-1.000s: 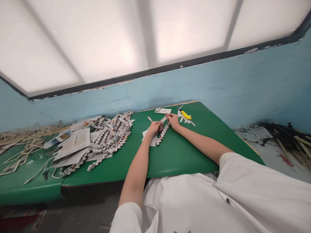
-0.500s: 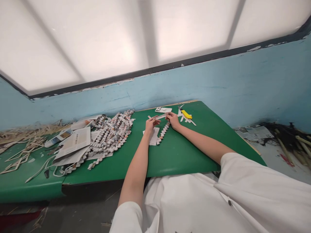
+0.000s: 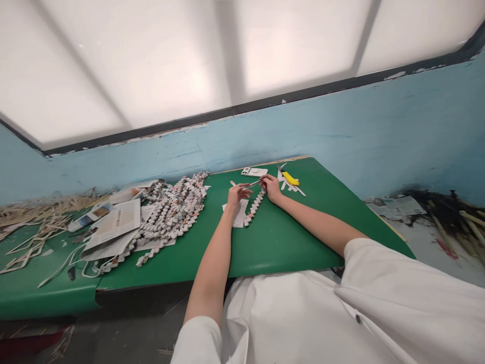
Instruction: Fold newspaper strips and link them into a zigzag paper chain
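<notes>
My left hand [image 3: 238,194] and my right hand [image 3: 270,187] pinch the two ends of a narrow paper strip [image 3: 254,184], held slightly above the table. The strip looks thinner, as if folded or turned edge-on. A zigzag chain of folded paper [image 3: 254,208] runs down from beneath my right hand to the green tabletop; whether that hand also touches it is hidden. Pale paper sheets [image 3: 240,216] lie under and beside my left hand. Behind my hands lies a white phone [image 3: 254,172]. A yellow utility knife [image 3: 290,178] rests on loose paper strips [image 3: 294,187] to the right.
A big heap of folded-paper chains [image 3: 178,207] covers the table's left part, with a printed booklet [image 3: 117,222], a bottle [image 3: 89,216] and a white cable [image 3: 68,260] beside it. Thin wooden sticks [image 3: 34,237] lie farther left. The green table [image 3: 288,247] meets a blue wall behind.
The strip between my hands has gone from showing its broad face to a thinner profile. My fingers have shifted slightly; the things on the table stay put.
</notes>
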Action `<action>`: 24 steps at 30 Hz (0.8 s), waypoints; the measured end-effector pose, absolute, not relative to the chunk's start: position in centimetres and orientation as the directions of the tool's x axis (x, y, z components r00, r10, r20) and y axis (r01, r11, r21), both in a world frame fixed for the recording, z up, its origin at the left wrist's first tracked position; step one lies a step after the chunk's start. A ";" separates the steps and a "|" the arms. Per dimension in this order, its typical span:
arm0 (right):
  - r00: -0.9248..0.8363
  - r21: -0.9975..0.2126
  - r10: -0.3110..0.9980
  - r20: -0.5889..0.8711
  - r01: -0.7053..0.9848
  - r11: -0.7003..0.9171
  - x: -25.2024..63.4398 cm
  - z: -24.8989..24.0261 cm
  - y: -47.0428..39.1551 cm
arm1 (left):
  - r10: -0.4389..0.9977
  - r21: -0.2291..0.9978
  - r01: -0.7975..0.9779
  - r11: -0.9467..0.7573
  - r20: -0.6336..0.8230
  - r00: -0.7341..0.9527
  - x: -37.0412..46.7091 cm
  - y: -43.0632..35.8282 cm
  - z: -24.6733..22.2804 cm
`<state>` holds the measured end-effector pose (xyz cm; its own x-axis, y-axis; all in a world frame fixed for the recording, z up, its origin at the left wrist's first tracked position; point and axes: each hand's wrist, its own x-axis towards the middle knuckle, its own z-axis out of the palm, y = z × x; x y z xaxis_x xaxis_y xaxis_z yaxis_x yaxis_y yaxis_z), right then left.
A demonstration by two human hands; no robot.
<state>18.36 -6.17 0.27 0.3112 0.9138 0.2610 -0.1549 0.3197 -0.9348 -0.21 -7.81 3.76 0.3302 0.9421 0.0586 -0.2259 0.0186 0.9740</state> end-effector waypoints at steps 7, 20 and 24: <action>0.233 -0.931 0.920 0.314 -0.112 0.346 18.1 0.7 -7.2 | 0.908 0.992 -0.092 0.082 -0.037 0.417 -0.2 -7.9 3.6; 0.107 -0.927 0.938 0.328 -0.154 0.342 18.0 1.1 -7.6 | 0.938 0.998 -0.050 0.031 -0.012 0.347 0.5 -6.7 2.1; 0.058 -0.930 0.938 0.342 -0.125 0.347 17.8 1.3 -7.6 | 0.936 0.998 -0.052 0.031 -0.011 0.352 0.4 -6.7 2.0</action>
